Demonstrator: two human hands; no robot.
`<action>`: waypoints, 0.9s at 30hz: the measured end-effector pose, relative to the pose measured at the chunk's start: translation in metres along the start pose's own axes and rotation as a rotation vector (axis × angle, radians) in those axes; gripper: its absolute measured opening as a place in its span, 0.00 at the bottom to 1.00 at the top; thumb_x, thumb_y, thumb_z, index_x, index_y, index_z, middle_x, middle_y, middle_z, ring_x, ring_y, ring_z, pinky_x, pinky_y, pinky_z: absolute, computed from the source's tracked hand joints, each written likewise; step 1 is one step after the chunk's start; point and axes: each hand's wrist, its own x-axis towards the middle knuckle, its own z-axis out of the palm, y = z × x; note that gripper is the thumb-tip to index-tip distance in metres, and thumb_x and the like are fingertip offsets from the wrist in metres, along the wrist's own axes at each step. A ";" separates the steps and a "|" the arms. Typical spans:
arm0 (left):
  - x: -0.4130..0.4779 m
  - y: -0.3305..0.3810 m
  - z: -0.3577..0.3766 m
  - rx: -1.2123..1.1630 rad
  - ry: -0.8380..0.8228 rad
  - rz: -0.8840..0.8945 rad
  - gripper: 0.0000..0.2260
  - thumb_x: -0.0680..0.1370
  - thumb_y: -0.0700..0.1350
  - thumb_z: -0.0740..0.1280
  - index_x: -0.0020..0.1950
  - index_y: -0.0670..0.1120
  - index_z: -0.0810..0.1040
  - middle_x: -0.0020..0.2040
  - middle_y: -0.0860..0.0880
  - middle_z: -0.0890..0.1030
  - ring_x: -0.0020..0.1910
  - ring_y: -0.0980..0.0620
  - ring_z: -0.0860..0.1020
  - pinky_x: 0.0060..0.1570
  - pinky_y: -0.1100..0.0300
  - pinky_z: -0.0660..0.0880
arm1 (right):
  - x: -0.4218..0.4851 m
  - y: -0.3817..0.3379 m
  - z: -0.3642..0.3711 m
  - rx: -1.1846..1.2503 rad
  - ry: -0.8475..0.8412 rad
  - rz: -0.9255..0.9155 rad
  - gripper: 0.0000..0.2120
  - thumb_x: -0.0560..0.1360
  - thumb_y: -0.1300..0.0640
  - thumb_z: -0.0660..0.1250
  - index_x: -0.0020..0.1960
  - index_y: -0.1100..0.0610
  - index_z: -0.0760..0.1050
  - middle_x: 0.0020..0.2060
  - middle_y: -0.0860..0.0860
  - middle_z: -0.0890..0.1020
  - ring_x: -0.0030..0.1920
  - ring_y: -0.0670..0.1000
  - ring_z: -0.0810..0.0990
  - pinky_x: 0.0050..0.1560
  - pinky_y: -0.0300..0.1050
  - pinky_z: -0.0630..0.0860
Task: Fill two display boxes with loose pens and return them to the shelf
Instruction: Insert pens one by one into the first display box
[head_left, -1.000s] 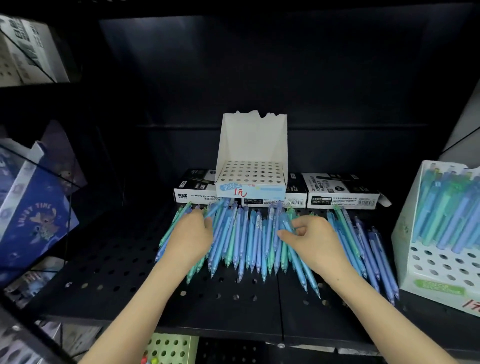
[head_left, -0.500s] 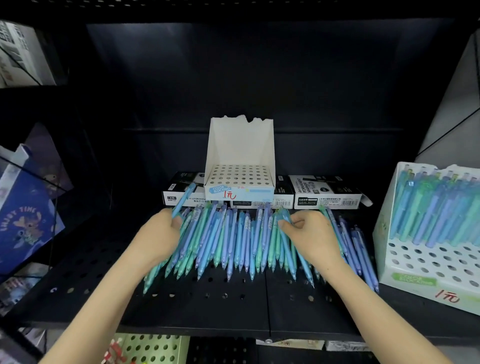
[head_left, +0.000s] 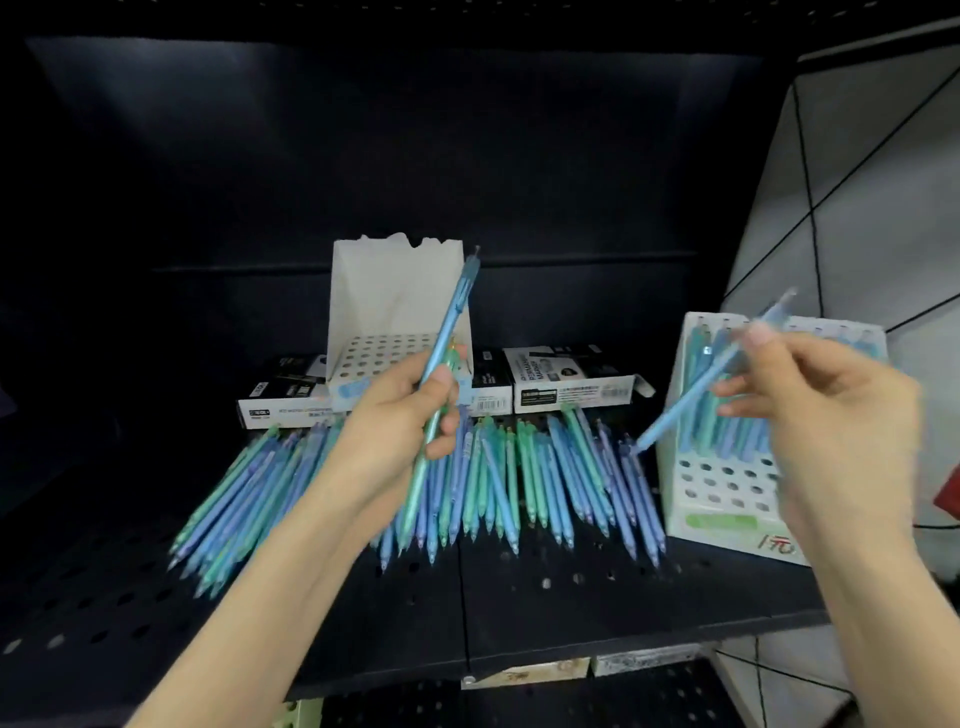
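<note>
Several loose blue and green pens (head_left: 524, 478) lie fanned across the black perforated shelf (head_left: 519, 613). Behind them stands an empty white display box (head_left: 395, 306) with a holed insert. A second white display box (head_left: 727, 488), partly filled with pens, stands at the right. My left hand (head_left: 400, 426) grips a couple of blue-green pens (head_left: 447, 338) upright in front of the empty box. My right hand (head_left: 831, 410) pinches one blue pen (head_left: 691, 395), slanted, in front of the right box.
Flat black-and-white marker boxes (head_left: 571, 384) lie along the back behind the pens. A pale panel with black lines (head_left: 872, 208) borders the right side. The shelf's front edge runs below my forearms, with a lower shelf underneath.
Both hands have risen off the pen pile, each with pens taken up. The right hand moved right toward the partly filled box. The view shifted left, bringing that box closer.
</note>
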 end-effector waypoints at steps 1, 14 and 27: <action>0.004 -0.001 0.012 -0.006 -0.001 0.014 0.11 0.81 0.40 0.56 0.62 0.44 0.73 0.35 0.50 0.68 0.28 0.58 0.67 0.22 0.68 0.63 | 0.007 0.002 -0.015 -0.040 0.086 -0.012 0.08 0.75 0.50 0.67 0.37 0.48 0.80 0.27 0.46 0.80 0.28 0.45 0.78 0.36 0.42 0.78; 0.029 -0.025 0.122 -0.165 -0.268 -0.029 0.09 0.82 0.40 0.56 0.57 0.48 0.74 0.35 0.51 0.72 0.28 0.58 0.68 0.24 0.68 0.63 | 0.036 0.043 -0.059 -0.612 0.213 -0.151 0.12 0.77 0.56 0.65 0.53 0.63 0.78 0.38 0.54 0.81 0.37 0.53 0.81 0.42 0.46 0.77; 0.019 -0.040 0.130 0.003 -0.417 0.030 0.08 0.81 0.42 0.56 0.57 0.48 0.73 0.37 0.53 0.76 0.30 0.59 0.70 0.27 0.68 0.64 | 0.030 0.044 -0.051 -0.797 0.008 0.015 0.15 0.76 0.51 0.66 0.57 0.60 0.76 0.38 0.44 0.76 0.36 0.45 0.75 0.37 0.37 0.71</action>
